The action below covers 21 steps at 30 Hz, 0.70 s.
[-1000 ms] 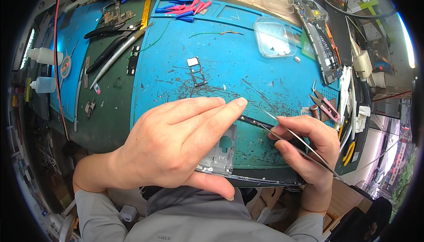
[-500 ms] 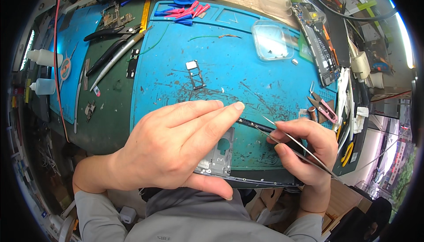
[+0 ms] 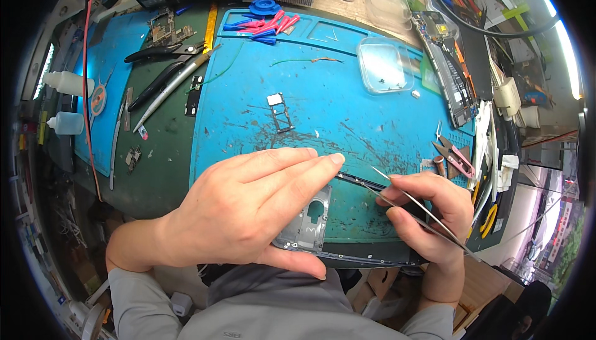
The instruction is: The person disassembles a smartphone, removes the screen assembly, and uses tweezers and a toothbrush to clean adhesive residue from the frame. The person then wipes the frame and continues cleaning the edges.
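Hardly anything has just changed. The whole view has slid a little, as if the head tipped, but both hands keep almost the same pose. That seems to mean the work is staying at one spot on the phone frame [image 3: 299, 235].

The phone frame is by the near edge of the big blue mat [image 3: 248, 79], partly hidden under the left hand [image 3: 242, 203]. That hand's long fingers lie close together and reach over the far edge. Its thumb is spread out along the near edge — so the hand holds the frame across. The right hand [image 3: 428, 213] pinches one pair of tweezers [image 3: 444, 227] between its thumb and fingers. The two tips stand apart, near the far edge.

Now the counting. One card tray [image 3: 279, 114] lies on the mat, with one white piece at its top end. There is one green wire [image 3: 295, 62], one clear box [image 3: 386, 67] and one pair of pink snips [image 3: 462, 161]. Two small bottles [image 3: 69, 83] stand on the left. The pink and blue cones [image 3: 267, 26] are in a heap — I cannot count them all.
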Each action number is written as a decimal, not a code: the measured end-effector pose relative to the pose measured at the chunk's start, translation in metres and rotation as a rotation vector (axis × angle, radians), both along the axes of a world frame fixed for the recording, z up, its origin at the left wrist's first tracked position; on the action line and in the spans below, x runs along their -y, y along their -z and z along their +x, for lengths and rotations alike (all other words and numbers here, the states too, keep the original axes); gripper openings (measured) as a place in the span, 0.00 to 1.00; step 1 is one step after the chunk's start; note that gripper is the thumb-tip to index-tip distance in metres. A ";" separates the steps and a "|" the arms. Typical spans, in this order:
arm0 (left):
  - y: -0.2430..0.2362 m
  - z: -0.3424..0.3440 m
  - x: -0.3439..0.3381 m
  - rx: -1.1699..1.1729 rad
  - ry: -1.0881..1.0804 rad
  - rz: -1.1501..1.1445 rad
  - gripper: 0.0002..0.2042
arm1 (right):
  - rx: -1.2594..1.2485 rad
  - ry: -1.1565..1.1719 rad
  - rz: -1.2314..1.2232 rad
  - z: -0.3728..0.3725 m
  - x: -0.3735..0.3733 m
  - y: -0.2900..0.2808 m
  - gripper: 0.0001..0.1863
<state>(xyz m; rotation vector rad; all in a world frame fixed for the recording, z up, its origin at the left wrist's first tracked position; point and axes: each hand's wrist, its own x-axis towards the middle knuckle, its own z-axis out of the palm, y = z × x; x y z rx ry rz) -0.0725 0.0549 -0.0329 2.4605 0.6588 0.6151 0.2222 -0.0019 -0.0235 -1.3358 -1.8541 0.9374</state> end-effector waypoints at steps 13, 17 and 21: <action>-0.001 -0.001 0.002 -0.001 -0.033 -0.007 0.57 | 0.019 -0.045 0.018 -0.004 -0.011 -0.002 0.21; -0.002 -0.001 0.003 -0.022 -0.039 -0.027 0.58 | 0.026 -0.022 -0.004 -0.005 -0.010 -0.002 0.21; -0.003 -0.001 0.002 -0.025 -0.041 -0.025 0.58 | 0.038 -0.019 0.000 -0.004 -0.009 -0.002 0.21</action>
